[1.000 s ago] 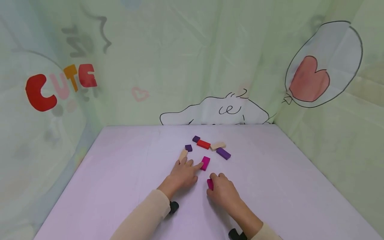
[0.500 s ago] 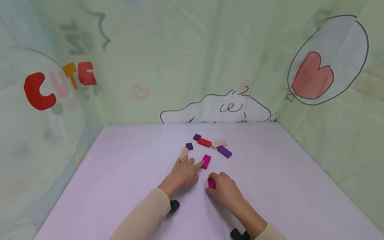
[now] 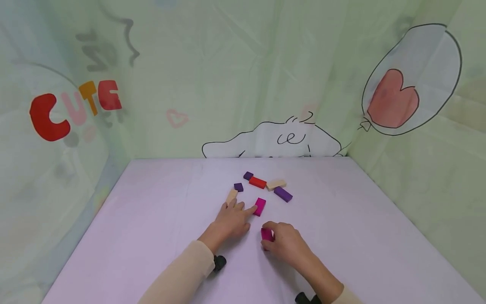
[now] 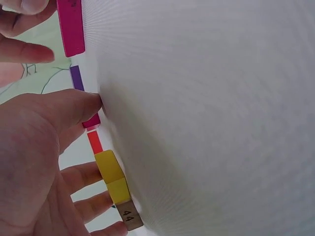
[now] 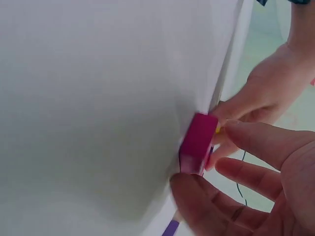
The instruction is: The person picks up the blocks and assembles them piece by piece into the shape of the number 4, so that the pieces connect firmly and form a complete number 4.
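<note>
"How much room do I have at the edges?"

"Plenty, from what my head feed shows. The blocks sit well inside the back edge of the lilac tabletop (image 3: pixel 159 202), which runs wide to both sides. It's tighter between the right hand (image 3: pixel 286 242) and the left hand (image 3: pixel 232 218), which work near each other."

"How are they set?"

"I see the right thumb and fingers pinched on the near magenta block (image 3: pixel 267 234), in front of the other blocks. The left hand's fingers are spread apart, index tip touching the far magenta block (image 3: pixel 260 207). My left wrist feed shows other fingertips against a yellow block (image 4: pixel 109 166); the near beige block (image 3: pixel 232 195) is at those tips in the head view."

"Count?"

"Eight from the head: two magenta, two beige counting the far beige block (image 3: pixel 276 185), two short dark purple blocks (image 3: pixel 238 187), one longer purple block (image 3: pixel 283 194), one red block (image 3: pixel 257 182). The yellow is mostly covered there; I can't tell whether it's one piece or two."

"Any writing?"

"I read '44' on a wood-toned end face (image 4: pixel 129 215) beside the yellow, and CUTE in coloured letters on the curtain (image 3: pixel 182 76). Marks on the near magenta block are too small to read."
</note>
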`<state>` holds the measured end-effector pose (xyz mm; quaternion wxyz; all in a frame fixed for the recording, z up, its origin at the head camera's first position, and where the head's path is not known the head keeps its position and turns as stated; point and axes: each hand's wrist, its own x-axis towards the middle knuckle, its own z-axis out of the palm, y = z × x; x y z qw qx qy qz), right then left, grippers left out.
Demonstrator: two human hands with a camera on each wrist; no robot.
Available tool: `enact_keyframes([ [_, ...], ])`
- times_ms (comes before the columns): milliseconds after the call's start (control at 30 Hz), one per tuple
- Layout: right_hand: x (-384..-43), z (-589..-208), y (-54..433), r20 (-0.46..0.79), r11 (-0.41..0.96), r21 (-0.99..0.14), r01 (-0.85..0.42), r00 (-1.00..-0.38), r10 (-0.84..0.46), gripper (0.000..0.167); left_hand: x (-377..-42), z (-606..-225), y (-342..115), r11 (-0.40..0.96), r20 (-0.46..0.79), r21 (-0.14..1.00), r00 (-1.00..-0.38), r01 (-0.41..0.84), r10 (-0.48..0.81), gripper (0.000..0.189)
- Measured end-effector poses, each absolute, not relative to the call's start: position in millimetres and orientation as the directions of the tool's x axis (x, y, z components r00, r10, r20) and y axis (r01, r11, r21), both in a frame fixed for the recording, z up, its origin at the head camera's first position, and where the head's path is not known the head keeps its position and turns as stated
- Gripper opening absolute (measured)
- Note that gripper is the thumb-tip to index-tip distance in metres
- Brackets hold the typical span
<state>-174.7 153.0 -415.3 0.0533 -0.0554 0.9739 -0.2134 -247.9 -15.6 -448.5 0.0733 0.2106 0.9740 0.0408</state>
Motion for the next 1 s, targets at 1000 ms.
enact_keyframes([
  [1000,-260.6,-439.5,189.2,0.025,0.737,-0.650,-0.185,-0.975,-0.223,0.057,-252.2,-454.6,-19.4,0.911,-0.119,0.129,-0.906,0.391,0.405,0.074],
])
